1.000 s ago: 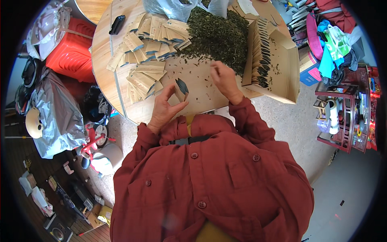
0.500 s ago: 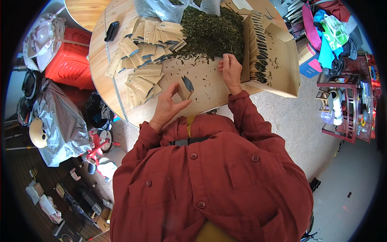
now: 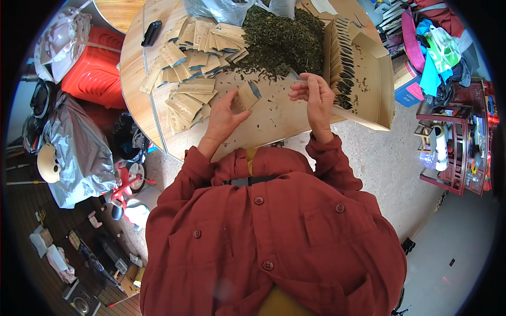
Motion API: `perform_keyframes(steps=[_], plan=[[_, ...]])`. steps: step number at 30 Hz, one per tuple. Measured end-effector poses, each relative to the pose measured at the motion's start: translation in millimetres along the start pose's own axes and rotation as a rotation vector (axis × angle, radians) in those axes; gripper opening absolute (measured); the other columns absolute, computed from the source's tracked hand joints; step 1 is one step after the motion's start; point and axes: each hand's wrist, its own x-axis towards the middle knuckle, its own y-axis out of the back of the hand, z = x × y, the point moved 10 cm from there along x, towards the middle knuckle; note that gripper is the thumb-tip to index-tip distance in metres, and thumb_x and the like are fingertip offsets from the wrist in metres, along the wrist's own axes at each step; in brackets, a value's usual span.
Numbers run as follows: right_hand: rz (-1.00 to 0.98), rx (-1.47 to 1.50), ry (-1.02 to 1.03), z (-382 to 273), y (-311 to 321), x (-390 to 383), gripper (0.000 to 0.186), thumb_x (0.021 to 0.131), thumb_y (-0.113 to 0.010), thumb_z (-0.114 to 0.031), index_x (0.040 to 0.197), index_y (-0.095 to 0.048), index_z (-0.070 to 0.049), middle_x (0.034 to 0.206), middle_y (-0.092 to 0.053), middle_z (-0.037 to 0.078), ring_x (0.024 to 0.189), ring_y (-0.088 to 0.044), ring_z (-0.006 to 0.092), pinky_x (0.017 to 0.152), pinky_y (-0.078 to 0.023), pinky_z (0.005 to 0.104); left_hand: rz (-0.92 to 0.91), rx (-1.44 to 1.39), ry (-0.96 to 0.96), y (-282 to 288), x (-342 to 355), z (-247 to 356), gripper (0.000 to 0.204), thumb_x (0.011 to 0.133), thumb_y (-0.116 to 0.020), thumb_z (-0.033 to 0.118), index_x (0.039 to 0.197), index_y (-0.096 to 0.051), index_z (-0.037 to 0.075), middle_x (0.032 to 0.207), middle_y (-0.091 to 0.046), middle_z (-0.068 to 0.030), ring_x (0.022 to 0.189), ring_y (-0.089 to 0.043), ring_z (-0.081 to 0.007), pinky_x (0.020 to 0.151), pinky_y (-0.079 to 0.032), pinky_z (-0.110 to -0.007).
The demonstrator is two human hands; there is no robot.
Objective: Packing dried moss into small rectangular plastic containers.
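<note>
Held one pouch [image 3: 246, 98] in the left hand [image 3: 223, 118], pinched between fingertips at the left side and thumb at the near edge, thumb and forefinger set well apart around it. Curled the right hand [image 3: 318, 101] loosely just beyond the pouch's right, near a clear, blurred sliver [image 3: 295, 77]; could not tell whether gripping it.

Counted two hands, one pouch in the grip, one heap of leaves [image 3: 284, 45], one clear bag [image 3: 211, 8], one box [image 3: 379, 87] and one black tool [image 3: 152, 33]. Saw two clusters of loose pouches, a far one [image 3: 203, 36] and a nearer one [image 3: 184, 104], too overlapped to number. Found one row [image 3: 341, 60] of pouches packed upright along the box's left side, too tight to count.

Saw the held pouch tilted, with dark lining showing at the far right edge, near the right end of the nearer cluster and on the near side of the leaves. Noticed the right hand between that pouch and the box.

Worked at a round wooden table [image 3: 132, 71], seamed at the left and strewn with leaf crumbs in the middle. Saw the bag at the far edge, touching the leaves, and the tool at the far left.

Made out a speckled floor [image 3: 363, 152] below. Noted a red stool [image 3: 92, 68], a silver cover [image 3: 84, 150] and a red tricycle [image 3: 124, 188] on the left, with a blue carton [image 3: 408, 95] and a dark red shelf [image 3: 457, 158] on the right.
</note>
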Motion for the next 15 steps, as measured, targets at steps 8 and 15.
perform_keyframes(steps=[8, 15], plan=[[-0.258, 0.019, -0.133, -9.3, -30.0, -15.7, 0.031, 0.102, -0.042, -0.023, 0.108, -0.058, 0.004, 0.081, -0.065, 0.013, 0.065, -0.063, 0.0151, 0.062, -0.053, 0.0264, -0.030, 0.039, -0.027, -3.1, 0.8, 12.8, 0.060, 0.067, -0.080, 0.018, 0.118, -0.056, 0.000, 0.107, -0.063, -0.0194, 0.097, -0.062, -0.0341, 0.084, -0.049, -0.037], [-0.372, -0.087, -0.150, -4.7, -40.3, -19.1, 0.031, 0.102, -0.042, -0.023, 0.107, -0.058, 0.003, 0.078, -0.064, 0.009, 0.065, -0.062, 0.0132, 0.060, -0.051, 0.0250, -0.018, 0.080, -0.033, -1.3, -2.0, 14.1, 0.060, 0.066, -0.079, 0.017, 0.119, -0.056, 0.001, 0.109, -0.063, -0.0193, 0.098, -0.061, -0.0348, 0.085, -0.049, -0.038]])
